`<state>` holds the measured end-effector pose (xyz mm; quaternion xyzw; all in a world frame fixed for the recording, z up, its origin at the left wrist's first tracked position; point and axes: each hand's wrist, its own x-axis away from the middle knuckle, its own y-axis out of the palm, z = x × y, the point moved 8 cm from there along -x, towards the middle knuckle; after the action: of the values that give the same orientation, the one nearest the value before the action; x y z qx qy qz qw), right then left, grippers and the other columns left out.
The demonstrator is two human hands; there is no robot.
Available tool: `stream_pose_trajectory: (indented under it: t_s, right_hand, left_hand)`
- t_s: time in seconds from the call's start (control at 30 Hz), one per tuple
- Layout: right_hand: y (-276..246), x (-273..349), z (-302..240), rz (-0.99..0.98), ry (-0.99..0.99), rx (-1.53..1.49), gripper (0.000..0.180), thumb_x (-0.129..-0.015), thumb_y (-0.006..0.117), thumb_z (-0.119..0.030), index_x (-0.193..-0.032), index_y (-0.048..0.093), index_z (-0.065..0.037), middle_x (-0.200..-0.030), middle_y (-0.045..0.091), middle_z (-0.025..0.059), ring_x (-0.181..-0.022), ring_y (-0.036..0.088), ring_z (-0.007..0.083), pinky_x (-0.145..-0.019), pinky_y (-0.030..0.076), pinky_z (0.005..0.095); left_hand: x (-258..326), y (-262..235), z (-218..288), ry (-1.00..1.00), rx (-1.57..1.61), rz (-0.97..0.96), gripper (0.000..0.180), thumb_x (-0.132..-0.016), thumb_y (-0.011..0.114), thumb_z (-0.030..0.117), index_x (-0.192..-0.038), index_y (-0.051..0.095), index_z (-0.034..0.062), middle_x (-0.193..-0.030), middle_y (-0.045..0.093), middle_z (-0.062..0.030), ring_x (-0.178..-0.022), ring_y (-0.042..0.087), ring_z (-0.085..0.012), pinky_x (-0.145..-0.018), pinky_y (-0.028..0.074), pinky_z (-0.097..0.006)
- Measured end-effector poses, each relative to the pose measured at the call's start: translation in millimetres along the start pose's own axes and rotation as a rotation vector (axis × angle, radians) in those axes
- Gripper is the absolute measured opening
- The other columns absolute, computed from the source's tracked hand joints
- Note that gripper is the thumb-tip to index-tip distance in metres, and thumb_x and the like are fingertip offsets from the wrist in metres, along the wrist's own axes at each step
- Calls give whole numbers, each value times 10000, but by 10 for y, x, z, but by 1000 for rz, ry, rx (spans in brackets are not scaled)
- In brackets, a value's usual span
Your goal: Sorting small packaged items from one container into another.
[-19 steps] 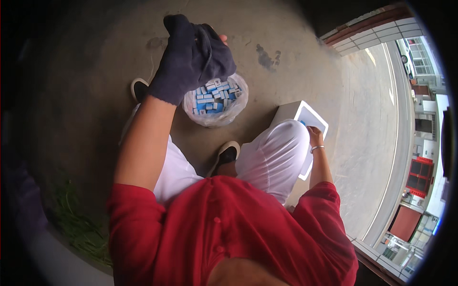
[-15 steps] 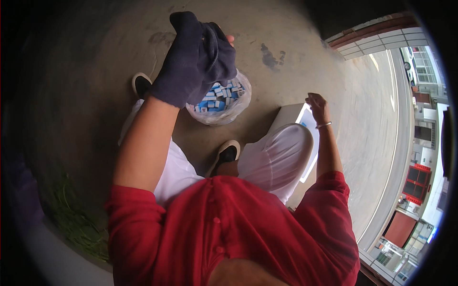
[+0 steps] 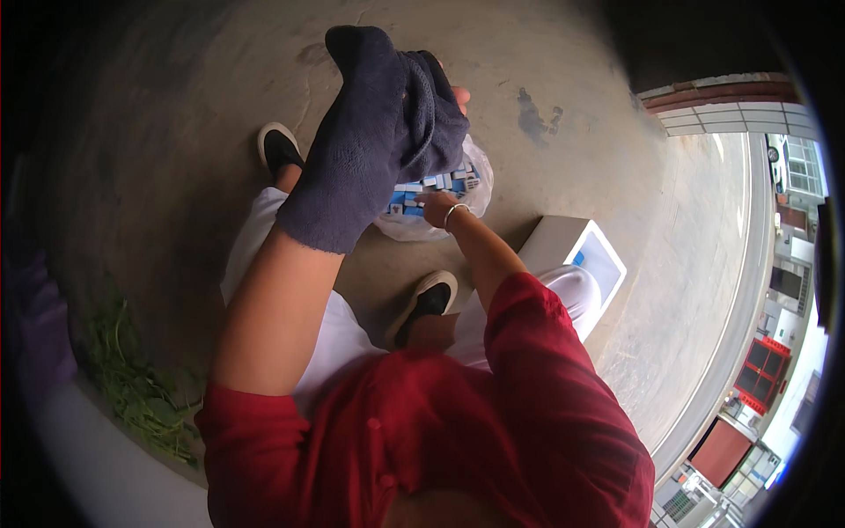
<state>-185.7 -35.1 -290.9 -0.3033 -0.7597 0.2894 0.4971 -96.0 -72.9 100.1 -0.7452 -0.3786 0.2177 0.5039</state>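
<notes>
A dark grey-blue sock-like cloth (image 3: 348,163) covers my left hand (image 3: 461,99) down to the wrist. A bunched fold of it lies at the right side, where only a fingertip shows; the other fingers are hidden. Below and beyond it, a clear plastic bag (image 3: 421,231) stands on the floor with many small blue-and-white boxes (image 3: 407,199) in it. My right hand (image 3: 438,209), with a bracelet at the wrist, reaches into the bag's right side. Its fingers are drawn together at the boxes; what they hold, if anything, is too small to tell.
By my right knee stands a white open box (image 3: 563,236) with something blue inside. My feet in dark shoes (image 3: 429,304) flank the bag. Green leafy stalks (image 3: 141,396) lie at the lower left. A tiled low wall (image 3: 735,119) and a street are at the right.
My right hand has moved left from above the white box to the small boxes in the bag. The covered left hand stays raised. The whole view has shifted slightly.
</notes>
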Motion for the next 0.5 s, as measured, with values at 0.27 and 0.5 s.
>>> stream_pose_trajectory:
  t_s: [0.27,0.5]
  right_hand:
    - [606,475,-351,-396,-92,265,342,-833,525,-169,-1156,635,-143,-1171,628,137,-1103,594,315,-931,457,438]
    - [727,287,-262,-374,-182,148,319,-809,567,-195,-1103,657,-109,-1091,655,152,-1028,621,324,-904,476,404]
  left_hand:
    - [30,29,-43,-4,43,27,326,-881,575,268,-1115,531,46,-1078,615,-105,-983,596,-201,-869,444,-415]
    - [71,-14,-111,4,49,87,336,-909,577,268,-1123,511,18,-1076,623,-115,-967,617,-175,-882,485,-335]
